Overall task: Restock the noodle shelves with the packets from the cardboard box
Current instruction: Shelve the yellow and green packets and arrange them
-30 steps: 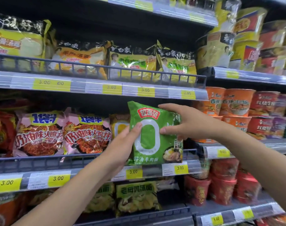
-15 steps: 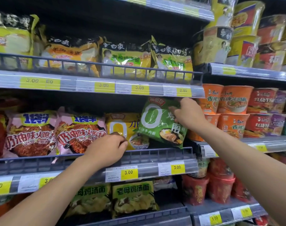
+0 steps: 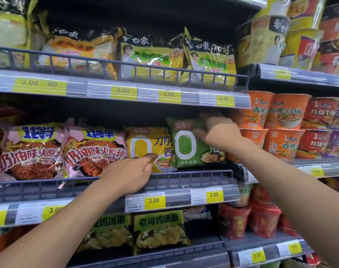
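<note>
**Holding a green packet upright on the middle shelf**

The green noodle packet [image 3: 186, 149] stands behind the rail of the middle shelf [image 3: 203, 178], at its right end, touching the yellow packet [image 3: 143, 146] on its left. It carries a large white ring, a red logo above and a bowl picture low on the right. The right hand [image 3: 217, 134] grips its upper right edge, fingers curled. The left hand [image 3: 130, 173] is loosely curled, one fingertip against the yellow packet; whether it grips is unclear.

From where I stand, the left forearm [image 3: 58, 225] and right forearm [image 3: 300, 190] are slender and bare to the wrists. The left hand [image 3: 129, 175] and right hand [image 3: 218, 134] are bare too.
</note>
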